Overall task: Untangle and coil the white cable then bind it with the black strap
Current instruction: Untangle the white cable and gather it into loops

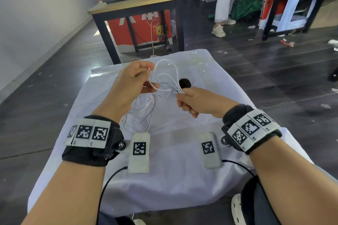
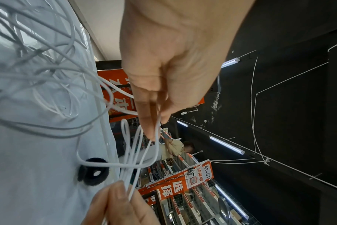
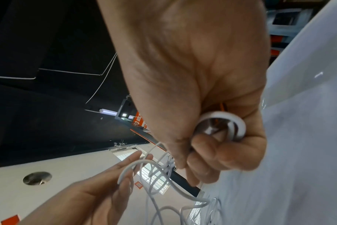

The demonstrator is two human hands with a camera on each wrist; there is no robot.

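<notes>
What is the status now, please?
Left hand and right hand both pinch white cable, still tangled. Black strap unused on cloth.

Cable loops [image 1: 165, 76] block path btwn hands to strap [image 1: 185, 83]; cloth [image 1: 182, 179] nearer bare.

The white cable [image 1: 165, 75] looks like smooth plastic with a slight sheen. The black strap [image 1: 185, 83] is fuzzy and matt, like felt or hook-and-loop cloth. A thin white cloth [image 1: 173, 170] covers the table, creased, with glossy clear film near its far edge. The far desk [image 1: 135, 2] has a pale wood top on matt black metal legs.
</notes>
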